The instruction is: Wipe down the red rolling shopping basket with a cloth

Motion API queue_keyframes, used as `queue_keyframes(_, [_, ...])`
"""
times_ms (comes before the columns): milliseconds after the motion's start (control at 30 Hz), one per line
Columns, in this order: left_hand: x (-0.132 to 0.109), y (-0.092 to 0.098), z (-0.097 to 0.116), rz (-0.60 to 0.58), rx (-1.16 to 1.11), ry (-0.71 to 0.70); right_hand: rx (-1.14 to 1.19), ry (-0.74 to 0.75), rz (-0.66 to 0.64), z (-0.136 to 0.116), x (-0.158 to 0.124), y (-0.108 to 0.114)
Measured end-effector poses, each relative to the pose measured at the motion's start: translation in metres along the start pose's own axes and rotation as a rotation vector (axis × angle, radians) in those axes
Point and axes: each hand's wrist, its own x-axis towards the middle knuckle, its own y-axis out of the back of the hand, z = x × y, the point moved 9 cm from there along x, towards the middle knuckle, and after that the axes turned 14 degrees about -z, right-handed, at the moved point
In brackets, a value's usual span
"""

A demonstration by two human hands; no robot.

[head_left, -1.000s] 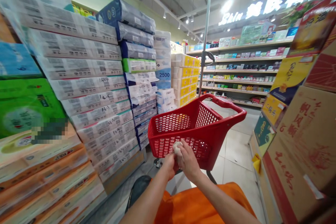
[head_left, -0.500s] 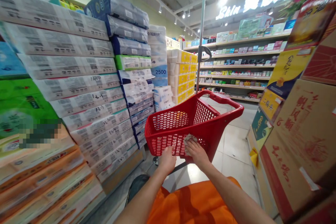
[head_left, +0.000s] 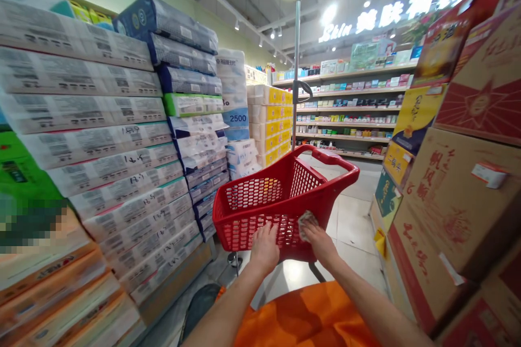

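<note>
A red plastic shopping cart point(head_left: 280, 200) with perforated sides stands in front of me, its handle toward the right. My right hand point(head_left: 319, 238) presses a crumpled greyish cloth point(head_left: 306, 224) against the near side of the basket, close to the handle end. On the same side, farther left, my left hand point(head_left: 265, 246) rests with its fingers stretched out on the perforated wall, holding nothing. A chrome pole point(head_left: 296, 76) with a dark grip and a pale flag on top rises behind the cart.
Tall stacks of wrapped tissue packs point(head_left: 93, 119) line the left side. Cardboard cartons point(head_left: 451, 200) are piled on the right. Shelves of small boxed goods point(head_left: 350, 103) stand at the back. Pale floor tiles point(head_left: 352, 219) run between the cart and the cartons.
My right hand has slid the cloth rightward along the cart's side. My left hand's fingers have straightened against the wall. The view has shifted slightly right.
</note>
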Motion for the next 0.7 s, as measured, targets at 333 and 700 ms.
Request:
queue_keyframes(333, [0.005,-0.002,0.022,0.003,-0.002,-0.052,-0.02,-0.07,0.072,0.055,-0.001,0.039])
queue_keyframes(700, [0.007,0.022,0.02,0.097,0.051,-0.054,0.026,-0.177,0.251,0.081,0.02,0.097])
